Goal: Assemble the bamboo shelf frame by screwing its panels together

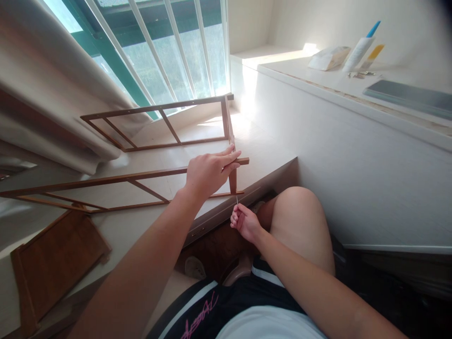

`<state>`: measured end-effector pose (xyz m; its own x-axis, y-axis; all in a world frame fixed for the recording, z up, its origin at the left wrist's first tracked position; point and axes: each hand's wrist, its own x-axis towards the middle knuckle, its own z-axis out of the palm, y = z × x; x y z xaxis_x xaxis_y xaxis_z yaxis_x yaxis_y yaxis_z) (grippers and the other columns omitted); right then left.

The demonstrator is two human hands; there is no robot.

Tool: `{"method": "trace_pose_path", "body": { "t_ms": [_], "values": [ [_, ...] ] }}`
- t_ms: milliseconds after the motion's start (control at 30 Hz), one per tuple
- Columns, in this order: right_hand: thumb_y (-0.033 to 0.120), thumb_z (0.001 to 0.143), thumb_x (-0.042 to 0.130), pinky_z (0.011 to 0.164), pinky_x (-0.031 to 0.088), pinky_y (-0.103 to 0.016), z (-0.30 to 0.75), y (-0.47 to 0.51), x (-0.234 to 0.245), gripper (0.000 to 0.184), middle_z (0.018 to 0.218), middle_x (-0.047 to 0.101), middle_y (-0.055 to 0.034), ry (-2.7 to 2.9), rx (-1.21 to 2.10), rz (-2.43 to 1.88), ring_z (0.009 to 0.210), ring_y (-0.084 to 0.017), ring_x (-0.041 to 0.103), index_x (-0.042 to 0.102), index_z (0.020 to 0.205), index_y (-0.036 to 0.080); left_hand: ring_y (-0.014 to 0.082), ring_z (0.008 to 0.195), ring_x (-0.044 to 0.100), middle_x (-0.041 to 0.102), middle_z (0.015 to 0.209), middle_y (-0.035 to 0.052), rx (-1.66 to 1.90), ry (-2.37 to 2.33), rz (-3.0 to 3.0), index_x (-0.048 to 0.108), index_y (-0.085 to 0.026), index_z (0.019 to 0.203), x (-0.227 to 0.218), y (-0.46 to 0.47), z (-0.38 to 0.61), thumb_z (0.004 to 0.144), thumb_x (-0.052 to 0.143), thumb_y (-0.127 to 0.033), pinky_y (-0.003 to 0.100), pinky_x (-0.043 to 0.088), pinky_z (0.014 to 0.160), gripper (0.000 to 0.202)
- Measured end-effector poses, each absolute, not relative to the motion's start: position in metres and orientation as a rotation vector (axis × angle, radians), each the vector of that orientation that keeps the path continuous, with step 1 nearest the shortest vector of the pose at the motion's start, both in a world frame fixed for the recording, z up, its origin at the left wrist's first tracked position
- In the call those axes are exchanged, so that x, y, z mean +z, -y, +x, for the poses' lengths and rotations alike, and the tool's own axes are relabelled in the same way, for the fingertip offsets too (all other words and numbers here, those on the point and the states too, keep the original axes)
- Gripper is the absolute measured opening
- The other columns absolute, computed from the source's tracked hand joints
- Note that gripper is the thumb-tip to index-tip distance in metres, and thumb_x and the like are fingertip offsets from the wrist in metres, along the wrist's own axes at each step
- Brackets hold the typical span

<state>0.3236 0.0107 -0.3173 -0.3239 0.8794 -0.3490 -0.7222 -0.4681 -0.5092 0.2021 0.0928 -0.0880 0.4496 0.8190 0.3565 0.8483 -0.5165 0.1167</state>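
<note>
Left hand [208, 172] is closed around the top rail of the near wooden frame [106, 181], which stands on edge on the floor [158, 157]. Right hand [245, 222] pinches a thin metal tool [237, 200], type indiscernible, beneath the frame's corner post. Frame judged light, stiff, slender at joints; best gripped at rails near corners. A second frame [158, 123] stands behind. The joint's underside is hidden.

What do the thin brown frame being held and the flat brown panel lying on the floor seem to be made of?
The thin brown slatted frame, gripped by the left hand, looks like stained wood: matte, square-edged rails. The flat brown panel shows faint grain and a raised border, probably wood or veneer. The thin pin-like piece in the right hand glints, possibly metal.
</note>
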Motion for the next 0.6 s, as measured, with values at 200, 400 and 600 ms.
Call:
{"method": "trace_pose_path", "body": {
  "t_ms": [200, 400, 600],
  "values": [
    [0.037, 0.094, 0.053, 0.048, 0.036, -0.022, 0.3216, -0.0082, -0.3145, 0.019, 0.06, 0.049, 0.0047, 0.038, 2.07, -0.523, 0.051, -0.01, 0.043, 0.056, 0.084, 0.02, 0.0257, 0.099, 0.069, 0.057, 0.133, -0.0133, -0.573, 1.505, -2.602, 0.059, -0.045, 0.127, -0.088, -0.0925, 0.2022, 0.094, 0.048, -0.046, 0.037, 0.052, 0.069, 0.034],
    [0.049, 0.092, 0.052, 0.045, 0.033, -0.024, 0.3166, -0.0026, -0.3133, 0.029, 0.06, 0.052, 0.0029, 0.21, 1.895, -0.713, 0.048, -0.011, 0.042, 0.059, 0.086, 0.021, 0.0254, 0.098, 0.069, 0.058, 0.133, -0.0116, -0.589, 1.501, -2.61, 0.059, -0.045, 0.126, -0.0883, -0.0926, 0.2019, 0.093, 0.049, -0.045, 0.037, 0.052, 0.069, 0.034],
    [0.04, 0.094, 0.05, 0.045, 0.032, -0.024, 0.3196, -0.006, -0.3066, 0.023, 0.06, 0.044, 0.0032, 0.116, 1.912, -0.72, 0.05, -0.013, 0.038, 0.057, 0.082, 0.021, 0.0248, 0.098, 0.069, 0.058, 0.132, -0.0105, -0.583, 1.526, -2.615, 0.059, -0.044, 0.126, -0.0862, -0.0916, 0.2027, 0.094, 0.049, -0.045, 0.036, 0.052, 0.07, 0.034]
  ]
}}
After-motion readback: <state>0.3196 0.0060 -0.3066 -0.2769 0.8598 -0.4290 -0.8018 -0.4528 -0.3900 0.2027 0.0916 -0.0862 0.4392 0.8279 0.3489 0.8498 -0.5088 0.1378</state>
